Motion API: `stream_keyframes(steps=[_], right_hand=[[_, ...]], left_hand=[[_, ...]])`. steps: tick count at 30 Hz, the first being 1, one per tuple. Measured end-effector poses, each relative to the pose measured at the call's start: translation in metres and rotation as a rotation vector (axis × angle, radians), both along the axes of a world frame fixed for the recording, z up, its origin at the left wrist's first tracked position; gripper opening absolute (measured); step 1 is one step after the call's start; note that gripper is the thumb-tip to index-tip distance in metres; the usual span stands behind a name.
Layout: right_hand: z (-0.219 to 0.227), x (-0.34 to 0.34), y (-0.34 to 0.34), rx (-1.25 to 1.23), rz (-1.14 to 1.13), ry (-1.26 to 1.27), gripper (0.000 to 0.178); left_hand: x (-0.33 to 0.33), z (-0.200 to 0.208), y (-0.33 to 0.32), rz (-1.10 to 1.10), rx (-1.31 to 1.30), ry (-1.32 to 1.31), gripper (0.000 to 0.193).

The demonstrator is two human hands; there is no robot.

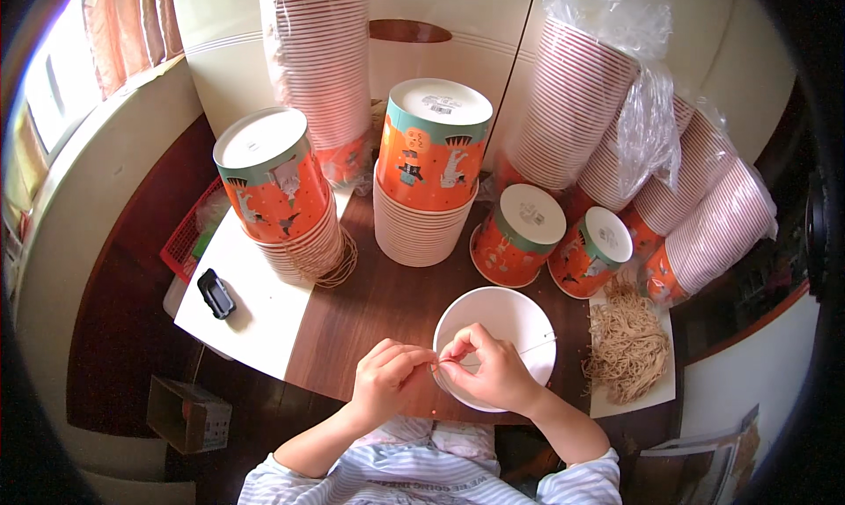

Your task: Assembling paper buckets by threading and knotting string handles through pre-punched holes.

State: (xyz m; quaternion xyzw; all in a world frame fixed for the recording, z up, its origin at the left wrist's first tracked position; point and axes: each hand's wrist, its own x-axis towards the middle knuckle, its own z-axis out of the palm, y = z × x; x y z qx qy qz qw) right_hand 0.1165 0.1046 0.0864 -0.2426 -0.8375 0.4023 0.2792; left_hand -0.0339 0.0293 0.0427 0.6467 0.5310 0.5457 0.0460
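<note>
A white-lined paper bucket (528, 316) stands mouth up at the table's front edge, directly before me. My left hand (384, 377) is at its left rim, thumb and fingers pinched together. My right hand (493, 368) reaches over the mouth, and its pinched fingertips meet those of the left. Between them is a thin cord (434, 369), mostly hidden by the fingers. Another stretch of thin cord (539, 344) runs across the inside of the bucket to its right rim. To the right of the bucket lies a tangled heap of tan cords (627, 342).
Upside-down orange paper buckets stand in a left stack (273, 188), a middle stack (433, 153) and two short ones (528, 232) to the right. Tall plastic-wrapped stacks (572, 100) line the back. A black plastic tray (216, 294) lies on the left white board; a cardboard box (189, 414) is below.
</note>
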Motion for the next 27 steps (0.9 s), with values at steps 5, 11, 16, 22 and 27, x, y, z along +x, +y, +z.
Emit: stream_keyframes(steps=[5, 11, 16, 22, 27], right_hand=[[0.0005, 0.0000, -0.0012, -0.059, -0.014, -0.034, 0.025], [-0.0020, 0.0005, 0.0013, -0.042, -0.009, 0.018, 0.022], [-0.0008, -0.0001, 0.0010, -0.075, -0.029, -0.011, 0.024], [-0.0009, 0.0006, 0.0008, -0.078, -0.035, -0.039, 0.024], [-0.0013, 0.0008, 0.0006, -0.068, -0.039, -0.038, 0.024]], left_hand=[[0.0005, 0.0004, -0.0014, 0.009, -0.052, 0.000, 0.022], [0.0043, -0.0001, -0.0070, -0.074, -0.220, -0.223, 0.022], [0.0057, -0.0015, -0.0095, -0.151, -0.264, -0.386, 0.022], [0.0081, -0.0006, -0.0087, -0.099, -0.262, -0.390, 0.016], [0.0047, -0.0013, -0.0074, -0.126, -0.201, -0.341, 0.019]])
